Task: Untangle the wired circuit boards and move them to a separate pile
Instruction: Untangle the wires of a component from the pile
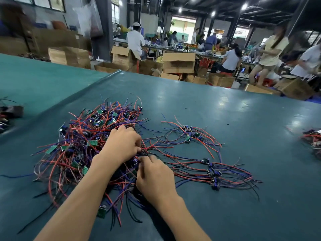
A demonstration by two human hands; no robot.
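A big tangled heap (83,145) of small green circuit boards with red, blue and black wires lies on the green table, left of centre. My left hand (121,143) rests on its right edge, fingers curled round wires. Just below it, my right hand (154,178) pinches wires and a dark component at the heap's edge. To the right lie two looser groups of sorted boards: a small one (189,134) farther back and a row of boards (213,174) with wires spread out sideways.
The green table (225,110) has a raised seam (97,82) running diagonally at the left. More wired parts lie at the far left edge (8,113) and the far right edge (312,138). Beyond the table stand cardboard boxes (178,62) and several people at benches.
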